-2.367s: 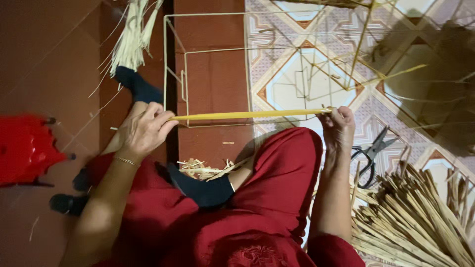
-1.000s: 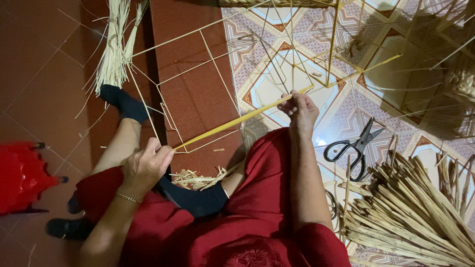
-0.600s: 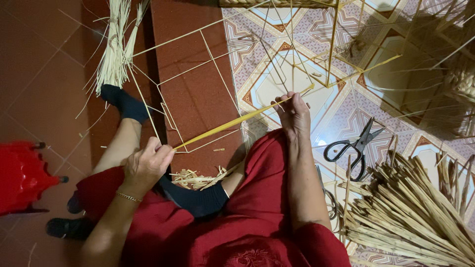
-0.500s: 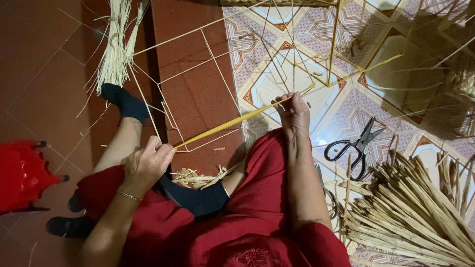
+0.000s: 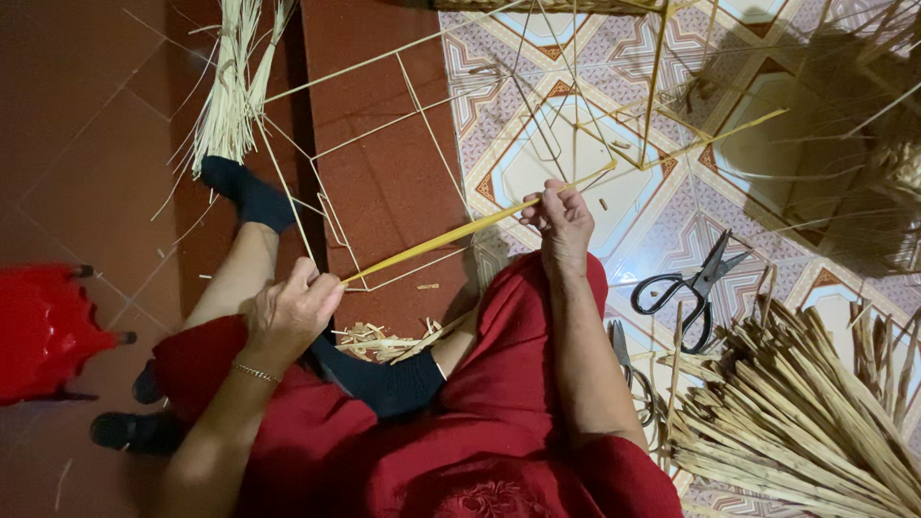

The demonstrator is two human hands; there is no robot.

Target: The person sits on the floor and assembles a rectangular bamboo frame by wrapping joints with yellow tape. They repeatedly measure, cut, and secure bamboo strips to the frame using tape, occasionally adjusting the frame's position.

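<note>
A: What does each hand have hold of?

B: The left hand is closed around the near end of a long yellow strip, fingers curled over it. The right hand pinches the same strip further along, thumb against fingertips. The strip runs taut between them, slanting up to the right, and on past the right hand toward the thin stick frame standing on the floor.

A: Why hold it stretched like that?

B: My judgement is that the tension keeps the strip straight so it can be guided against the frame's bars (a slack one would bow and wander). The left hand anchors, the right hand steers. Whether the far tip is already hooked on a bar I cannot quite tell; the thin sticks cross there and blur together.

A: And what lies about them?

B: The person sits on the floor in a red garment, a leg in a black sock stretched beside the frame, perhaps bracing it. Black scissors lie on the patterned tiles just right of the right arm, within easy reach. A heap of dry strips fans out at lower right, a pale bundle lies at the top left, and short offcuts sit by the knee. A red plastic stool stands at the left edge.
</note>
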